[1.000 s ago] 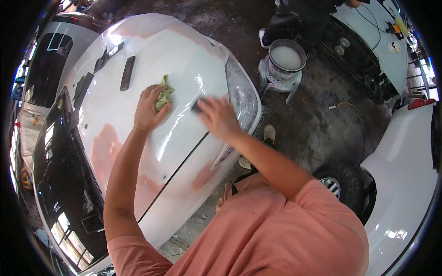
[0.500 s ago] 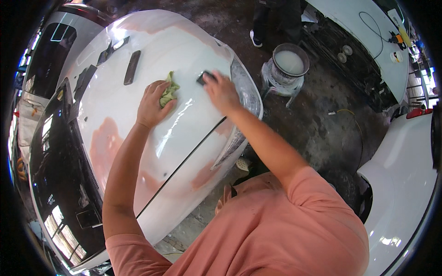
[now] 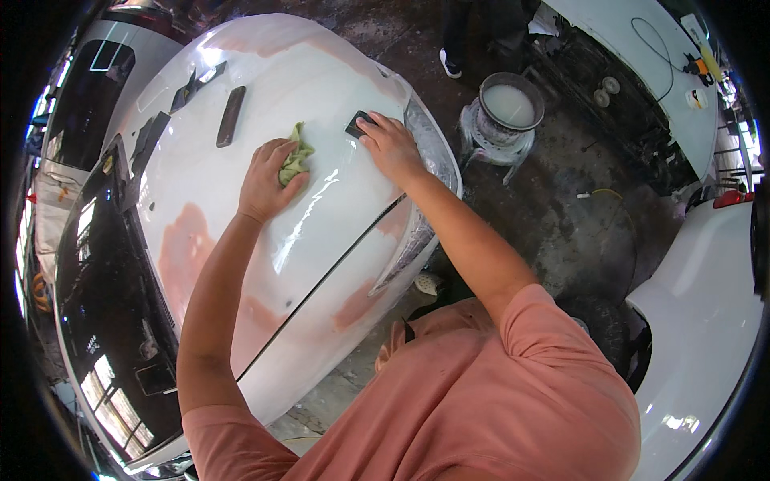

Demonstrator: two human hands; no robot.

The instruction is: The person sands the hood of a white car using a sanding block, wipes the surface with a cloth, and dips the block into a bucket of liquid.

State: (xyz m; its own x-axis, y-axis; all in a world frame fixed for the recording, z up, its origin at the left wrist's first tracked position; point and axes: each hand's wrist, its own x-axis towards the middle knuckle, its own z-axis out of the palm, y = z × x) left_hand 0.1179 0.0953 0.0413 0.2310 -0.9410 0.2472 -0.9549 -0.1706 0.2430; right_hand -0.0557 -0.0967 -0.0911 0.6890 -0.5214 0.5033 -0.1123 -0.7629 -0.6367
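The white car hood (image 3: 321,240) has pink filler patches (image 3: 180,256). My left hand (image 3: 269,180) rests on it with fingers curled over a crumpled pale green cloth (image 3: 294,148). To the right, my right hand (image 3: 389,148) grips a small black block (image 3: 357,122) on the hood near the plastic-covered headlight (image 3: 427,152). A long dark bar (image 3: 231,116) lies above the cloth, and black sheets (image 3: 148,140) lie along the hood's left side.
A bucket of milky liquid (image 3: 509,103) sits on a stool (image 3: 501,148) beside the car. A person's dark-clad leg (image 3: 455,36) stands behind it. An opened white car (image 3: 662,76) is at upper right, another white car body (image 3: 694,337) at lower right, a windshield (image 3: 104,305) at left.
My right hand and the black block have moved up the hood, away from me. My left hand has shifted slightly right with the cloth. The other person's legs have moved left.
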